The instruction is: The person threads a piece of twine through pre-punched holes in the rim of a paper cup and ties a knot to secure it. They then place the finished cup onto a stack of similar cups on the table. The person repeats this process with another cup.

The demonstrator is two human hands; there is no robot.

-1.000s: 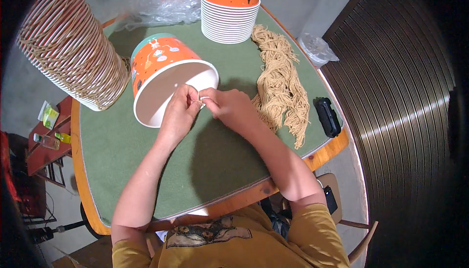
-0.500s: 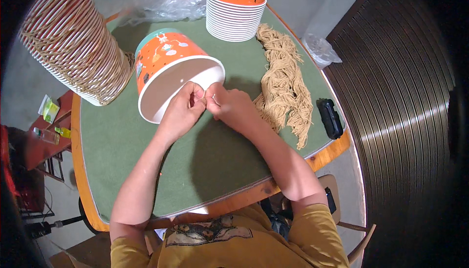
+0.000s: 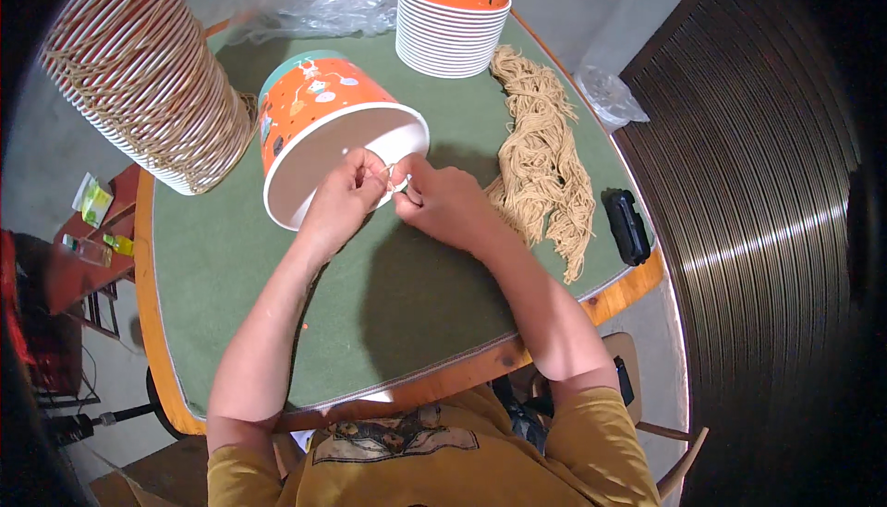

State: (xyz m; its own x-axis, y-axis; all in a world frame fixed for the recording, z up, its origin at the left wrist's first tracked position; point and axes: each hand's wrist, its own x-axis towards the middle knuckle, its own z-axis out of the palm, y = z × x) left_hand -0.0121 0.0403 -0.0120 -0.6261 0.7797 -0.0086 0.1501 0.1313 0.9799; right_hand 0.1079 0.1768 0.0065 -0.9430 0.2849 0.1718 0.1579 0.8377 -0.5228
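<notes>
An orange paper bucket (image 3: pixel 323 85) with printed cartoon figures lies on its side, its white mouth tilted toward me. At the near right of its rim, my left hand (image 3: pixel 344 200) and my right hand (image 3: pixel 448 207) are close together. Both pinch a thin, pale cord (image 3: pixel 389 172) between thumbs and fingertips; most of it is hidden by the fingers. To the right of my right hand lies a bundle of tan cords (image 3: pixel 538 156). A tall leaning stack of nested buckets (image 3: pixel 152 82) with tan cords along their rims stands at left.
Another stack of orange-and-white buckets (image 3: pixel 453 31) stands at the back, beside crumpled clear plastic (image 3: pixel 323 10). A black case (image 3: pixel 626 226) sits near the right edge of the green-covered table (image 3: pixel 231 322). A ridged dark shutter (image 3: pixel 758 202) is beyond the table's right side.
My hands have stayed by the bucket rim, fingers shifting slightly on the cord. The fingers of my right hand have turned a little. The whole view has shifted slightly.
</notes>
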